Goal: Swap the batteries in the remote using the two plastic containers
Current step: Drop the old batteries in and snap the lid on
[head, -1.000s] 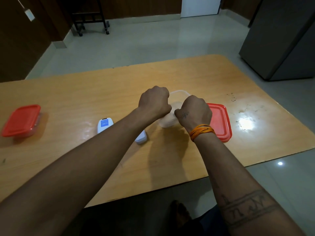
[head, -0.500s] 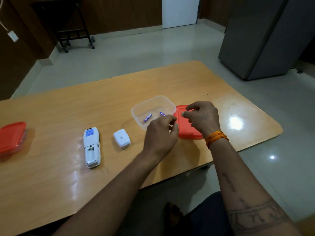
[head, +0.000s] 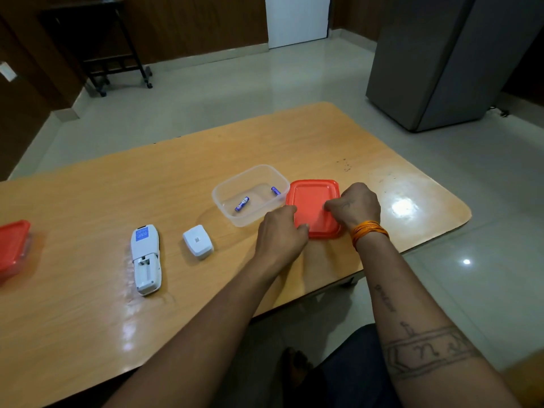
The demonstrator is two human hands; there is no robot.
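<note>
— Where was the remote (head: 146, 259)?

— It lay face down on the wooden table (head: 88, 201), toward the left, with its battery bay open and bare. Its small white battery cover (head: 198, 240) sat just beside it on the right, apart from it.

— And the batteries?

— Two of them, blue, lay in the clear container (head: 251, 194) farther right: one battery (head: 242, 203) near the middle of the floor, the other battery (head: 275, 190) against the right wall. That container stood open.

— Its lid?

— The red lid (head: 314, 206) lay flat on the table, touching the container's right side. Both hands were at it. The left hand (head: 279, 234) was curled at the lid's near left corner, fingertips on the edge; the right hand (head: 354, 206) was curled over the lid's right side, fingers bent onto it. Whether either actually pinched the lid or only rested on it, I could not tell.

— Anything else?

— A second container with a red lid (head: 13, 248) on sat at the table's far left edge, well apart from everything. An orange thread band (head: 369, 232) circled the right wrist.
</note>
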